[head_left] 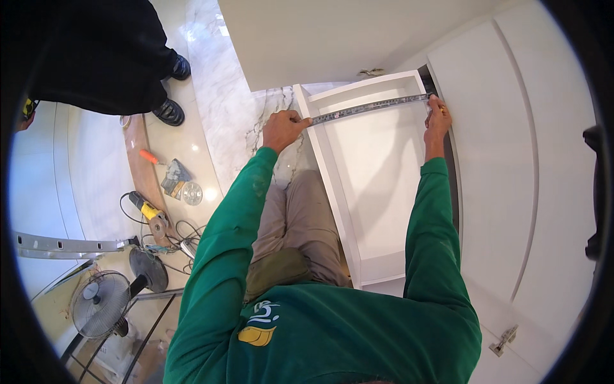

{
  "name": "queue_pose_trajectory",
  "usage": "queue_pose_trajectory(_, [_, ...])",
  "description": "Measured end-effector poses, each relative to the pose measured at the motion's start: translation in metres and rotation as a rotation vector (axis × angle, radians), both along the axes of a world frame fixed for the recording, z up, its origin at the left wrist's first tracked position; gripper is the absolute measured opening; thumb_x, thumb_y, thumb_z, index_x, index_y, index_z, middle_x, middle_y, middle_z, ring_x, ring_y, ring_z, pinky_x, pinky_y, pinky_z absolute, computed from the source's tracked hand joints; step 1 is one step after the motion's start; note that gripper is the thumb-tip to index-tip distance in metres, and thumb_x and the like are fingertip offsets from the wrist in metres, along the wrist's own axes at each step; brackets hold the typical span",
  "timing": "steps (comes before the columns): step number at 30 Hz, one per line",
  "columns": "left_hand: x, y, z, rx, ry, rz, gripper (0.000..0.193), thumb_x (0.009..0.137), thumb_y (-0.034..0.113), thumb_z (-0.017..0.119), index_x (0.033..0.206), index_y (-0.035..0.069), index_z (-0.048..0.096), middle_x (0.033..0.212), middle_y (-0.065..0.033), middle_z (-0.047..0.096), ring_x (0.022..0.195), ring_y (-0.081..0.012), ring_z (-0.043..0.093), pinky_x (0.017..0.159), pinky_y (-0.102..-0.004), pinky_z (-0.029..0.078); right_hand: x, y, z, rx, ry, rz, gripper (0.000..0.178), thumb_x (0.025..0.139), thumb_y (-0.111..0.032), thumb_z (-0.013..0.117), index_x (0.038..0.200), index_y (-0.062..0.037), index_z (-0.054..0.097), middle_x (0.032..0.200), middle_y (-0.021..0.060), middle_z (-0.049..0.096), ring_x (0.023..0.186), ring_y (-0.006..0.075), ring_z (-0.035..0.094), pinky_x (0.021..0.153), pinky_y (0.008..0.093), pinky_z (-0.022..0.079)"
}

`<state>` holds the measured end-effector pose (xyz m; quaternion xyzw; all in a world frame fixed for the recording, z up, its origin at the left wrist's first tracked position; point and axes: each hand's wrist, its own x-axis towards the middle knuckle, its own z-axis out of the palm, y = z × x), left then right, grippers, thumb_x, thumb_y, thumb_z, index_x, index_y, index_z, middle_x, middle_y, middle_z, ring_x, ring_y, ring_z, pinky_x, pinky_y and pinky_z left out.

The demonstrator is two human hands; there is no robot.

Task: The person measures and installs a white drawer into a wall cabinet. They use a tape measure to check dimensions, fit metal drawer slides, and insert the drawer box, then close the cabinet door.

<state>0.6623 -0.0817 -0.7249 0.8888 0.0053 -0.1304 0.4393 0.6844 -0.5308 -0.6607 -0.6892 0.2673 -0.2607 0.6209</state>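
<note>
A long, narrow ruler (371, 106), grey with markings along it, spans the white drawer (334, 208) from side to side near its far end. Its left end is pinched by my left hand (281, 130), over the drawer's left panel. At the other end my right hand (437, 125) closes its fingers on the ruler, beside the drawer's right side and the dark gap of the cabinet. The drawer stands pulled out, and its white bottom shows beneath the ruler.
A white door panel (358, 38) stands open beyond the drawer. White cabinet fronts (486, 160) rise on the right. On the left floor lie an angle grinder (148, 211), a scraper (174, 169) and cables. A fan (101, 304) is at lower left; a person's shoes (169, 112) are at upper left.
</note>
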Motion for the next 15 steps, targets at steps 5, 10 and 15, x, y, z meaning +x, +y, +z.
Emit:
queue_pose_trajectory(5, [-0.003, 0.008, -0.009, -0.146, -0.055, -0.059, 0.046, 0.089, 0.048, 0.082, 0.091, 0.002, 0.082, 0.084, -0.0179, 0.078, 0.08, -0.0348, 0.074, 0.075, -0.0444, 0.056, -0.013, -0.006, -0.007, -0.189, 0.074, 0.023, 0.027, 0.099, -0.032, 0.082, 0.107, -0.006, 0.08, 0.083, 0.004, 0.073, 0.061, 0.0078, 0.049, 0.054, 0.0286, 0.035])
queue_pose_trajectory(10, [-0.053, 0.047, -0.019, -0.387, 0.159, 0.077, 0.031, 0.097, 0.031, 0.083, 0.094, 0.0, 0.081, 0.079, -0.0006, 0.071, 0.075, -0.01, 0.059, 0.071, -0.0282, 0.047, -0.068, 0.0, 0.0, -1.33, 0.491, -0.167, 0.034, 0.094, -0.031, 0.083, 0.121, -0.0111, 0.076, 0.093, 0.0208, 0.079, 0.098, 0.0381, 0.078, 0.085, 0.049, 0.061])
queue_pose_trajectory(15, [-0.104, 0.043, -0.032, -0.765, 0.534, 0.215, 0.024, 0.098, 0.03, 0.084, 0.107, 0.007, 0.082, 0.087, 0.0049, 0.067, 0.077, -0.0071, 0.056, 0.071, -0.0249, 0.046, -0.086, 0.001, 0.007, -1.305, 0.923, -0.059, 0.025, 0.092, -0.027, 0.081, 0.107, -0.01, 0.073, 0.093, 0.0173, 0.08, 0.09, 0.0403, 0.079, 0.077, 0.053, 0.062])
